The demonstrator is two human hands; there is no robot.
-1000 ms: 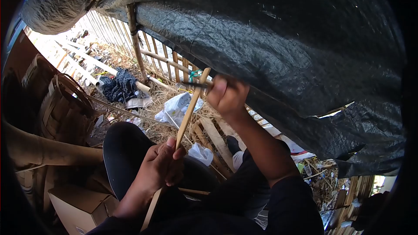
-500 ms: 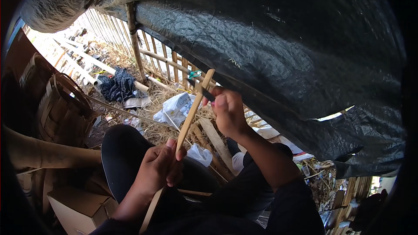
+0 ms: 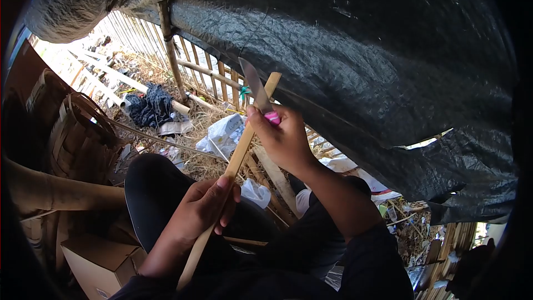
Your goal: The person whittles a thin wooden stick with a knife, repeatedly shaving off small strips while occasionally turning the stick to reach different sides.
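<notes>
A long, pale bamboo strip slants up from my lap toward the fence. My left hand is closed around its lower middle, with the thumb lying along the strip. Higher up, my right hand grips a knife by its pink handle. The blade points up and left and crosses the strip just below its top end. My right thumb rests close against the strip's edge, and the fingers cover most of the handle.
Black plastic sheeting hangs at the right and overhead. A bamboo fence stands ahead, with litter, a white plastic bag and dark cloth on the ground. At left are woven baskets, a bamboo pole and a cardboard box.
The knife blade has turned to point upward, its flat side now showing. My right hand has rotated, bringing the thumb to the strip. The strip's top has shifted slightly up and right.
</notes>
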